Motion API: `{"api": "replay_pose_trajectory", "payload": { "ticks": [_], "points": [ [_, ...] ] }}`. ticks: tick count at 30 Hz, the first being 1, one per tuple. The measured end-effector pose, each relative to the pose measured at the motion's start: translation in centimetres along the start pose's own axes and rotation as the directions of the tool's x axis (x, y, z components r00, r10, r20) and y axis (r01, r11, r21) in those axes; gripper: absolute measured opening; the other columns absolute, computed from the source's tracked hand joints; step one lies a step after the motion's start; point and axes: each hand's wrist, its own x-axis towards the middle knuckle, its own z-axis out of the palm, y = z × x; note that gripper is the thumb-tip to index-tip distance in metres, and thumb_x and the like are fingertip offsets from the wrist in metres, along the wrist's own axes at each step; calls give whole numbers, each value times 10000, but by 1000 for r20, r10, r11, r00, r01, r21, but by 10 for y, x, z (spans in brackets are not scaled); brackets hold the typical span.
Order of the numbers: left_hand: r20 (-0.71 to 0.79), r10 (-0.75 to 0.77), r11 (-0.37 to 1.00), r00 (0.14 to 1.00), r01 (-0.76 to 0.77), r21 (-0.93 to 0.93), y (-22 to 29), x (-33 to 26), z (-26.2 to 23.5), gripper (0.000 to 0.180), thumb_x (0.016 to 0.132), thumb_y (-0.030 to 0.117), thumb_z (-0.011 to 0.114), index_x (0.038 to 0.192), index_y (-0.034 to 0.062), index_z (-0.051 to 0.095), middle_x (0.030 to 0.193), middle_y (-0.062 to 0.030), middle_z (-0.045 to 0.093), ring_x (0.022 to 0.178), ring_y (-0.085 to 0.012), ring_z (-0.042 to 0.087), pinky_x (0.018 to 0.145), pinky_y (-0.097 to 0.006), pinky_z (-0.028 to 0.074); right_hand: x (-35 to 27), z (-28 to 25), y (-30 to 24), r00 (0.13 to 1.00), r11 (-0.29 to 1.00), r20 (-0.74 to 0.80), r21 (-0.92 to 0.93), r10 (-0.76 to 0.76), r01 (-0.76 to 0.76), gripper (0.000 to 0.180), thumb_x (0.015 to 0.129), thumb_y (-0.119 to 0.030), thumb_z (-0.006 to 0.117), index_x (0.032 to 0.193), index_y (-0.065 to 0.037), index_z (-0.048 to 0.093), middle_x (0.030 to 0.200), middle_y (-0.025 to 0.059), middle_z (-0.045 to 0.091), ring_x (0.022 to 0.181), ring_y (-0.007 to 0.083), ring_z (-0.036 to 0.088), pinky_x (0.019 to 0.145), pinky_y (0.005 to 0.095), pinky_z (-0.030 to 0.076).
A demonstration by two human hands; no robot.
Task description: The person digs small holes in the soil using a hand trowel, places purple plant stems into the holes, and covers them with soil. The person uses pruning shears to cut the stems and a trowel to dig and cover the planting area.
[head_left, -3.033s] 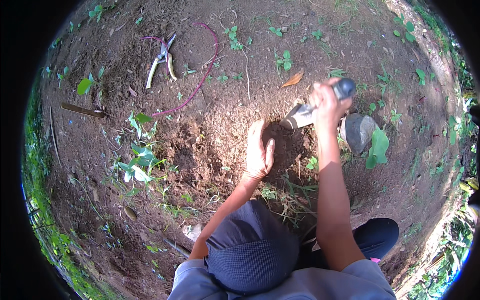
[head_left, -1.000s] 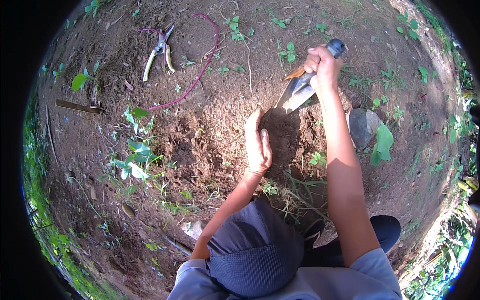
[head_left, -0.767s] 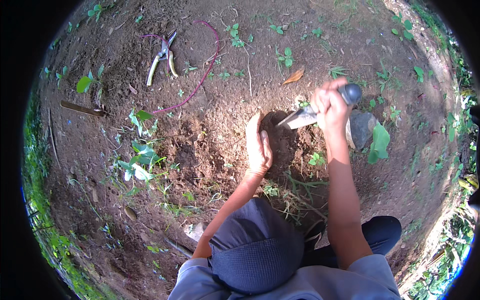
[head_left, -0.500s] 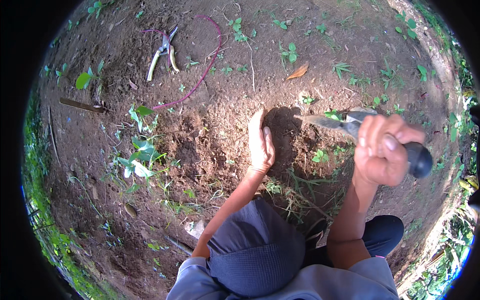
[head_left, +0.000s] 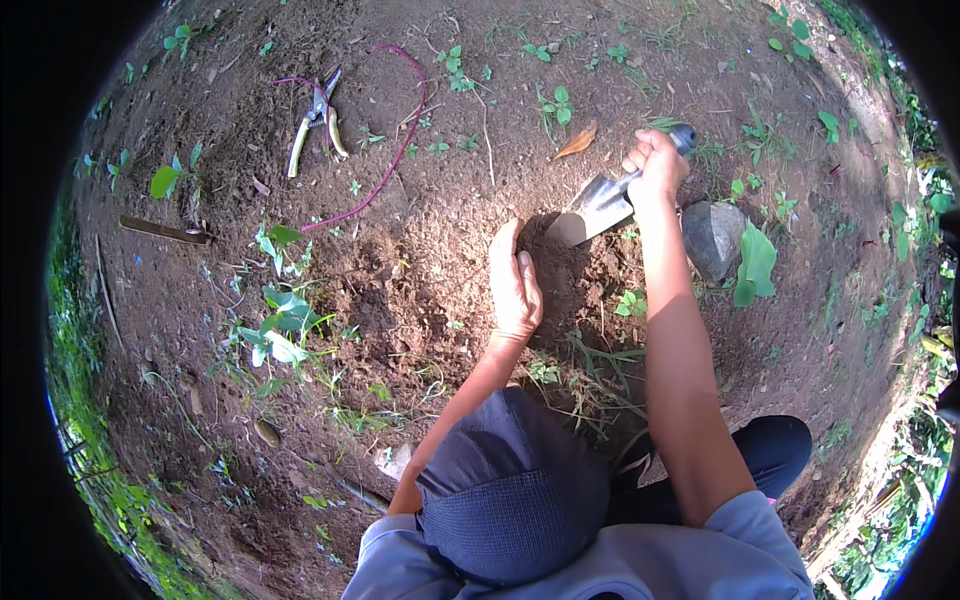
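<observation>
My right hand (head_left: 657,167) is wrapped round the dark handle of a garden trowel (head_left: 596,208). The shiny blade slants down to the left, its tip at a hollow of dark loose soil (head_left: 560,265). Beside that hollow, on its left, rests my left hand (head_left: 515,285), fingers stretched out and thumb a little apart, holding nothing. How deep the blade tip sits in the soil I cannot tell. A small leafy plant (head_left: 631,304) grows just right of the hollow.
Pruning shears (head_left: 318,120) with pale handles lie at the far left, beside a curved pink cord (head_left: 420,110). A wooden stick (head_left: 163,230) lies further left. On the right, a grey stone (head_left: 712,240) sits near a broad green leaf (head_left: 756,266). Leafy seedlings (head_left: 285,310) grow left.
My right hand has swung the trowel away from me and leftward, bringing its blade down to the soil by my left hand. The stone at right is now uncovered. My left hand has barely moved.
</observation>
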Motion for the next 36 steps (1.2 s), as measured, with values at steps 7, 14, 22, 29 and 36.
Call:
{"api": "replay_pose_trajectory", "payload": {
  "ticks": [7,14,22,29,36],
  "points": [
    [-13,-54,992,998,52,-113,-3,0,1,376,970,80,339,1328,-9,410,1290,-186,485,1212,-285,475,1046,-390,347,-145,-84,-8,749,848,405,179,-525,498,277,727,116,476,912,-79,408,617,57,459,413,108,367,419,287,364],
    [-17,-30,997,999,29,-74,-4,-1,1,377,974,97,335,1330,-6,407,1278,-187,496,1214,-281,482,1044,-391,357,-152,-30,-75,619,741,410,316,-669,592,227,744,80,503,907,-62,432,612,56,457,428,122,421,420,279,379],
    [7,12,999,1000,-12,32,0,2,2,356,972,99,365,1303,-4,441,1264,-182,499,1183,-295,482,1033,-396,352,-62,-89,9,933,904,-223,264,-283,337,218,729,12,582,690,-113,408,536,-8,362,422,102,359,416,279,318],
    [-1,46,997,999,-46,54,-1,0,3,351,963,85,372,1289,-8,459,1243,-184,512,1176,-307,483,1030,-401,352,-141,-50,-45,805,821,162,163,-570,548,183,778,34,510,865,-100,420,594,27,410,414,113,380,408,272,366],
    [25,47,996,999,-49,81,0,0,2,388,934,39,424,1314,-34,435,1283,-215,490,1219,-365,452,1052,-433,329,-79,-14,-47,868,867,-49,45,-494,496,137,739,27,551,819,-41,464,543,28,449,401,111,409,385,274,372]
  ]
}}
